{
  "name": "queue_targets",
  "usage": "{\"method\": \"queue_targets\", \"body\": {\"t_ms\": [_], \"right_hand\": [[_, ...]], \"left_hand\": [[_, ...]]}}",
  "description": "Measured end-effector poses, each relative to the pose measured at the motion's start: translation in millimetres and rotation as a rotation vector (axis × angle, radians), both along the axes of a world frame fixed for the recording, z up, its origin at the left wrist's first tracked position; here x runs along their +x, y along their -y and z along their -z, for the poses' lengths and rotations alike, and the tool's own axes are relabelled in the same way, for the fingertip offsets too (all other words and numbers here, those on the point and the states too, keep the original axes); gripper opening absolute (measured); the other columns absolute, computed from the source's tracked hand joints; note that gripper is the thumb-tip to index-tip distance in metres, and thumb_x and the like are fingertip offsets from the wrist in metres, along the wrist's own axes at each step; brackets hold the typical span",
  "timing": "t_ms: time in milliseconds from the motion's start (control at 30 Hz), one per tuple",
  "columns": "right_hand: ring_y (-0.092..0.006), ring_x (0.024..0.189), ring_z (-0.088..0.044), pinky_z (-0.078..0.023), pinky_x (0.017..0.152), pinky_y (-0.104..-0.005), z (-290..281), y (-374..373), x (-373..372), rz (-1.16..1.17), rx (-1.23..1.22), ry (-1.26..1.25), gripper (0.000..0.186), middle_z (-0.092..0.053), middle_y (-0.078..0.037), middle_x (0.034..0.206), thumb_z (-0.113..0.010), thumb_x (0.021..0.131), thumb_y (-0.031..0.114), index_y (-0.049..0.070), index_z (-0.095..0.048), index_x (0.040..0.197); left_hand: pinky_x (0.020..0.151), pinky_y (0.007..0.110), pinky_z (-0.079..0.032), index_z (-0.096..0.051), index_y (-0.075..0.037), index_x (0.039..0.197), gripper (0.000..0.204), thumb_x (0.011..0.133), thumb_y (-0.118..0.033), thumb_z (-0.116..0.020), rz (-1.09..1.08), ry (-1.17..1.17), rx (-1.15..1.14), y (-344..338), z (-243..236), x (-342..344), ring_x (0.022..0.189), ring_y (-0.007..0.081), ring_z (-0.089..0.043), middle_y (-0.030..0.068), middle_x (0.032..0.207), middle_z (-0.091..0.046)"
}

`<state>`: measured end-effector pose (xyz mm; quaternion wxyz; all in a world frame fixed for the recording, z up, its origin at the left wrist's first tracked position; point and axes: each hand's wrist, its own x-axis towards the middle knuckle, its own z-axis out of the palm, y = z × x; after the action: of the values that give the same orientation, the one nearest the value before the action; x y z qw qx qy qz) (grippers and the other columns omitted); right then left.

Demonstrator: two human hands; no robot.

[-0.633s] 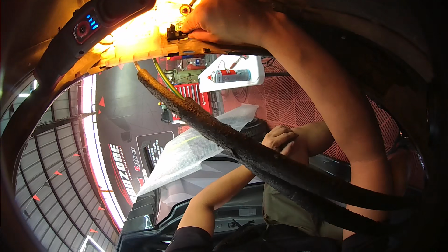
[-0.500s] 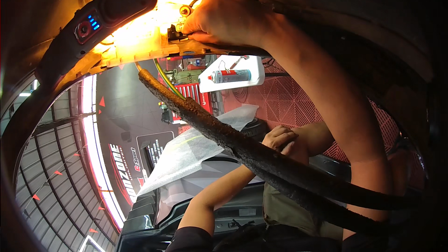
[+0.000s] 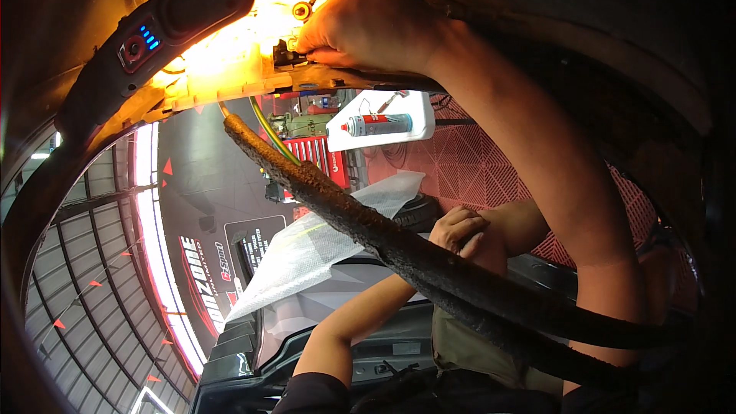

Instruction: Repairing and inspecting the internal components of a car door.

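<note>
My right hand (image 3: 349,27) is raised into a dark cavity at the top of the view. Its fingers are pinched on a small black plastic connector (image 3: 284,54), and the palm hides part of it. Just above the fingertips sits a round brass-coloured fitting (image 3: 302,11). Left of the hand, a black work light (image 3: 184,19) with blue indicator dots throws strong yellow light on the metal frame. Lower down, my left hand (image 3: 460,230) lies with loosely curled fingers on bare skin, apparently a bent leg. No tool shows in it.
A dirt-crusted sleeved cable (image 3: 330,211) crosses below my right arm, beside a yellow-green wire (image 3: 273,134). Beyond are a spray can (image 3: 377,124) on a white surface, a red tool cabinet (image 3: 308,153), a translucent sheet (image 3: 295,261) and red floor tiles (image 3: 475,146).
The work light, cable and right hand sit very slightly further left in view. Both hands keep the same pose, and the right fingers stay at the connector.
</note>
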<state>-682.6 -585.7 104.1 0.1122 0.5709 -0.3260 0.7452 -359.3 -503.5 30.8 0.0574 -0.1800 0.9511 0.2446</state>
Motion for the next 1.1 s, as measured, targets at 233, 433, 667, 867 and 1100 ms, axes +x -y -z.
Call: {"method": "queue_targets", "body": {"t_ms": [233,433,667,867,1100], "right_hand": [[-0.0251,0.074,-0.072,-0.055,0.069,-0.0354,2.3,1.9,2.2,-0.106,0.06,0.132,0.021,-0.075,-0.013,0.088,-0.074,0.084,0.014,0.004,-0.076,0.102],[-0.0269,0.071,-0.071,-0.056,0.069,-0.0358,1.8,4.7,3.0,-0.101,0.027,0.156,0.021,-0.074,-0.015,0.086,-0.072,0.085,0.016,0.004,-0.076,0.101],[-0.0274,0.072,-0.071,-0.056,0.07,-0.0367,0.5,0.0,3.7,-0.116,0.057,0.204,0.023,-0.074,-0.014,0.086,-0.073,0.084,0.019,0.006,-0.076,0.102],[-0.0302,0.071,-0.069,-0.054,0.067,-0.0386,2.5,-1.1,6.3,-0.087,0.006,0.149,0.018,-0.071,-0.016,0.081,-0.071,0.084,0.016,0.003,-0.074,0.096],[-0.031,0.068,-0.068,-0.053,0.066,-0.039,2.1,1.1,5.3,-0.065,-0.031,0.086,0.015,-0.069,-0.016,0.078,-0.071,0.082,0.014,0.002,-0.073,0.091]], "left_hand": [[0.077,0.038,-0.052,-0.068,0.003,0.103,0.025,0.081,-0.01,-0.066,-0.003,0.004,-0.009,-0.1,1.7,1.3,0.085,0.033,-0.063,0.0159,0.094,-0.066],[0.077,0.038,-0.052,-0.068,0.002,0.103,0.025,0.081,-0.01,-0.066,0.005,0.01,-0.006,0.5,1.4,1.5,0.085,0.0329,-0.063,0.0159,0.095,-0.066],[0.077,0.039,-0.052,-0.068,0.002,0.104,0.026,0.081,-0.01,-0.065,0.004,0.001,-0.006,2.1,1.2,4.0,0.085,0.0331,-0.063,0.016,0.094,-0.066],[0.077,0.039,-0.052,-0.068,0.003,0.104,0.025,0.081,-0.009,-0.065,-0.002,0.009,-0.006,1.0,2.4,4.1,0.085,0.0332,-0.063,0.016,0.094,-0.066],[0.078,0.039,-0.052,-0.068,0.003,0.103,0.025,0.081,-0.008,-0.065,-0.012,0.006,-0.002,1.7,2.4,5.1,0.085,0.0333,-0.063,0.0161,0.094,-0.066]]}}
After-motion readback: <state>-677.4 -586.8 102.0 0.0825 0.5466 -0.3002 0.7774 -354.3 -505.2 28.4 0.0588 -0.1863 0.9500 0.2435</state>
